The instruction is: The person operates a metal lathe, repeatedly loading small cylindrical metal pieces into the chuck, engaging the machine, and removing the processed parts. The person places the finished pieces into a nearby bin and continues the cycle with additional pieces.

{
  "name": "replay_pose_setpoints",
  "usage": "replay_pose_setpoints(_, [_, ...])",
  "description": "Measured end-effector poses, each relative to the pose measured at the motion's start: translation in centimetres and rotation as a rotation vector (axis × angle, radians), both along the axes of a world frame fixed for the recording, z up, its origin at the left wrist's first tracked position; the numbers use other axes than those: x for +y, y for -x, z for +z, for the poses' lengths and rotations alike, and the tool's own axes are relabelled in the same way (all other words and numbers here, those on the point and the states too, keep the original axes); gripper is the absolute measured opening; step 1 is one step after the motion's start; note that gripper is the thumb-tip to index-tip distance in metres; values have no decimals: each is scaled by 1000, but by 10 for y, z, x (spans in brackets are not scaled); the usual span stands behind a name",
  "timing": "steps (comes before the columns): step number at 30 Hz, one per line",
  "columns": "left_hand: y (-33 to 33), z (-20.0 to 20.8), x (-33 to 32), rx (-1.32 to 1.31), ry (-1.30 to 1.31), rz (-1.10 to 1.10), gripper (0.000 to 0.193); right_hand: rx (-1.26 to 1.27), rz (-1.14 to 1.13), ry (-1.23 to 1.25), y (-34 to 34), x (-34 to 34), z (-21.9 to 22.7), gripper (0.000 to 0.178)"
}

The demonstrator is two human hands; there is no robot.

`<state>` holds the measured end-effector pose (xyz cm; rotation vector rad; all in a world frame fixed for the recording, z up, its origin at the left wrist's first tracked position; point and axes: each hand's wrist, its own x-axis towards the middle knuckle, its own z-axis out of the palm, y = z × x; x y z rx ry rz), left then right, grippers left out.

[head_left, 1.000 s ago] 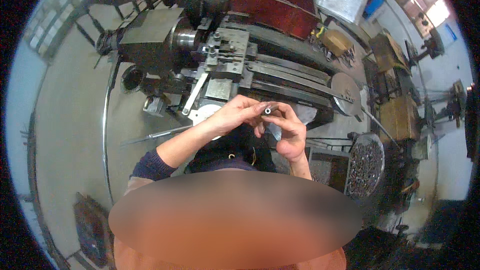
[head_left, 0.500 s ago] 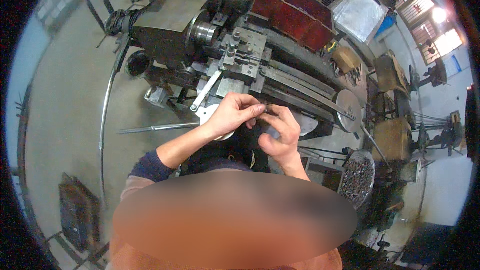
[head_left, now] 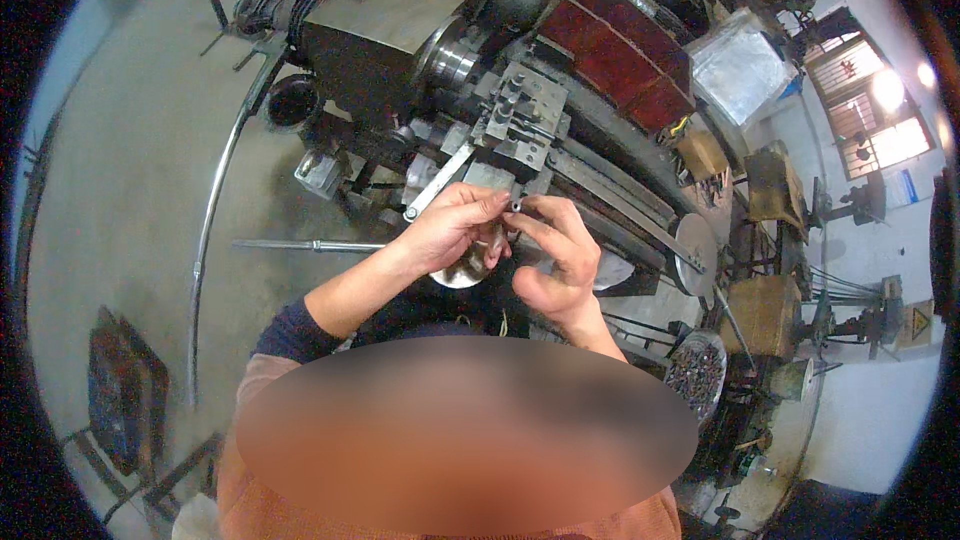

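Observation:
Both hands meet in front of my body, close to the lathe's tool slide. My left hand is closed, its thumb and forefinger pinching a small round metal part with a dark hole in its end. From the other side, the bent fingers of my right hand close on the same part; the right thumb sits lower, apart from it. Just beyond the hands lies the lathe's tool post, with a flat lever slanting from it. A round handwheel shows partly beneath my left hand.
The chuck and headstock stand at the far left. A long bar handle sticks out leftward. Dark red trays lie behind the lathe bed. At right are a basin of small metal pieces and a cardboard box.
The view has shifted, so the lathe appears lower and further right. My hands stay together, and their fingertips have parted slightly, showing the small part's hollow end.

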<state>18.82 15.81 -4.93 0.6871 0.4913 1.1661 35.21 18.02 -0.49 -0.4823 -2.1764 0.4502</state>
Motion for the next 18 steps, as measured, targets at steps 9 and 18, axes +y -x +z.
replay_pose_setpoints(9, [-5,-9,-10,-263,45,-57,37,64,-6,30,11,-6,1,37])
replay_pose_setpoints(18, [-9,-14,-11,-345,49,-110,37,99,-22,109,10,-8,-1,35])
